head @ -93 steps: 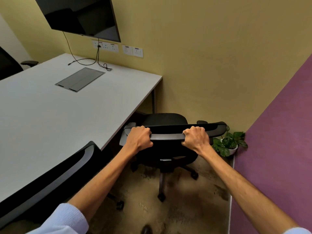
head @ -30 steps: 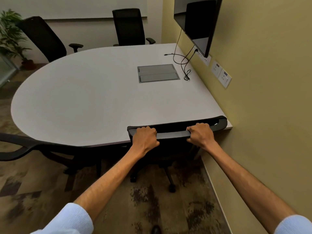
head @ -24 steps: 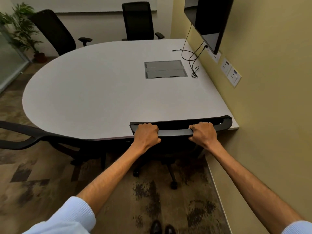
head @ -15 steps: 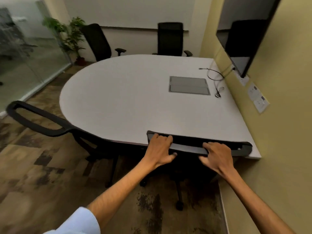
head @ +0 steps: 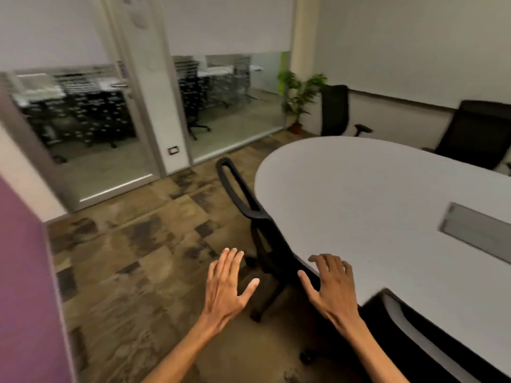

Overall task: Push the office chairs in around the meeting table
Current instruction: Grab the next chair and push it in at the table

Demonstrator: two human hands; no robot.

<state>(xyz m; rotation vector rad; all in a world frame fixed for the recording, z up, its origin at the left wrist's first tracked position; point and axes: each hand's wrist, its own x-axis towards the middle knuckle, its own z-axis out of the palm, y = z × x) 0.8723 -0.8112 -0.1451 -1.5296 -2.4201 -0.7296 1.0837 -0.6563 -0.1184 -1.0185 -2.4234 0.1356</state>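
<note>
The white meeting table (head: 373,205) fills the right of the view. The office chair I was holding (head: 414,330) sits tucked against the table's near edge at lower right, only its black back rail showing. A second black chair (head: 249,205) stands at the table's curved left edge, its back angled toward me. My left hand (head: 226,286) hovers open over the floor beside that chair's base. My right hand (head: 331,286) is open at the table's rim, fingers spread, holding nothing. Two more black chairs (head: 336,111) (head: 475,134) stand at the far side.
A potted plant (head: 300,98) stands in the far corner. Glass partitions and a door (head: 110,111) line the left and back. A purple wall (head: 19,272) is close on my left. Patterned carpet (head: 138,258) lies between me and the glass. A grey cable hatch (head: 478,232) is set in the tabletop.
Both hands let go of the near chair's back rail and opened. The view swung left, away from the yellow wall, toward the second chair and the glass partition.
</note>
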